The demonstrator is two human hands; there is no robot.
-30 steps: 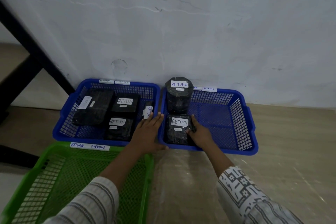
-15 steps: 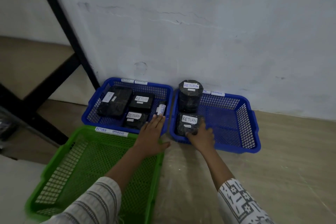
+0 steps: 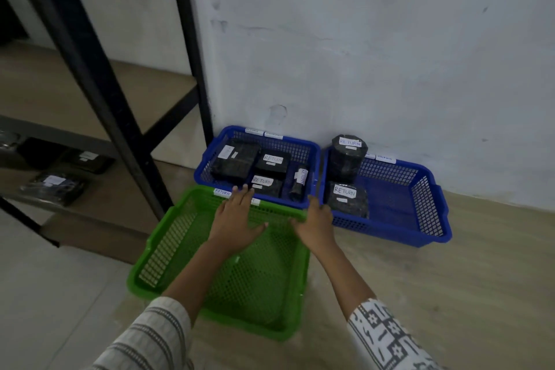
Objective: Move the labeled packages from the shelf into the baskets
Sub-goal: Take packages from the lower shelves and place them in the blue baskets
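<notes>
Between loads. Left hand (image 3: 237, 221) and right hand (image 3: 315, 224): spread, empty, over green basket (image 3: 168, 249). Packages: six in blue baskets (image 3: 432, 219); others on shelf (image 3: 99, 189). Next move, likely: reach left, grasp shelf package (image 3: 54, 188).

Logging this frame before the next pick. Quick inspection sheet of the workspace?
Surface: pale floor, three baskets on it by the wall.
Job's things: left blue basket holds four black packages; right blue basket holds two marked RETURN; green basket holds none; more packages on the shelf.
Clutter: nothing seen.
Grippers: left hand and right hand open, holding nothing, over the green basket's far end.
Cables: nothing seen.
Surroundings: white scuffed wall, black shelf frame.
</notes>
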